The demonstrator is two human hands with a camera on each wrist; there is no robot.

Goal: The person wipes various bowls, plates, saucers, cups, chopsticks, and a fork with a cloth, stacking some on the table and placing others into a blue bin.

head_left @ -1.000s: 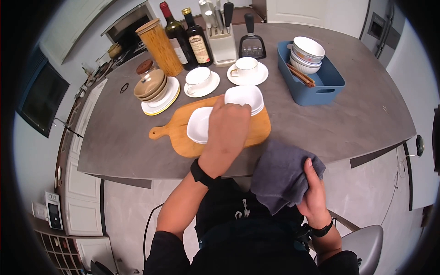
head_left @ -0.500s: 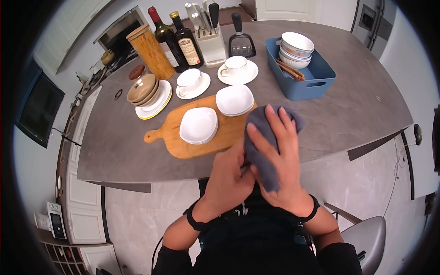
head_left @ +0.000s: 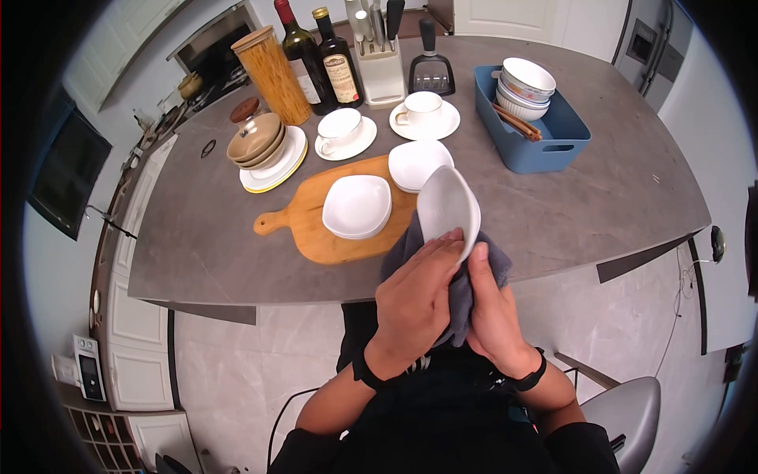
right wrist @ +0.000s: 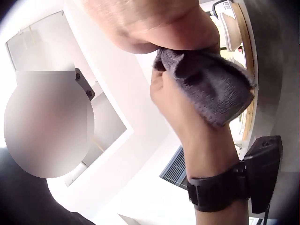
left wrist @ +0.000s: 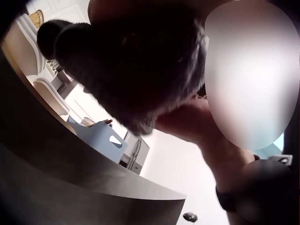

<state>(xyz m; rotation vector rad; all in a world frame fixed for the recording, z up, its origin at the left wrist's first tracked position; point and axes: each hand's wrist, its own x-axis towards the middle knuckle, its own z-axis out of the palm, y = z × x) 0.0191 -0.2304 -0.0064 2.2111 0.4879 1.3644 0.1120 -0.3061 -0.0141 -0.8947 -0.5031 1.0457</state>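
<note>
Above the table's front edge, a white bowl (head_left: 447, 199) is tilted up on its side. My left hand (head_left: 412, 304) grips its near rim, fingertips inside. My right hand (head_left: 496, 320) holds the grey cloth (head_left: 459, 304) against the bowl's outer side, thumb by the rim. That cloth also shows dark in the left wrist view (left wrist: 136, 70) and bunched between the hands in the right wrist view (right wrist: 215, 91). Behind the held bowl, the wooden board (head_left: 309, 207) carries white square bowls on its left (head_left: 357, 204) and right (head_left: 418, 162).
Two cups on saucers (head_left: 339, 130) (head_left: 423, 109) stand behind the board. Brown bowls (head_left: 254, 141) sit on plates at left. A blue bin (head_left: 545, 154) with bowls and wooden sticks is at right. Bottles (head_left: 341, 75), a pasta jar (head_left: 272, 75) and a knife block (head_left: 380, 75) line the back.
My left hand has come back from the right bowl stack to my right hand and cloth. The held bowl, hidden behind the hands and cloth half a second ago, now shows above them.
</note>
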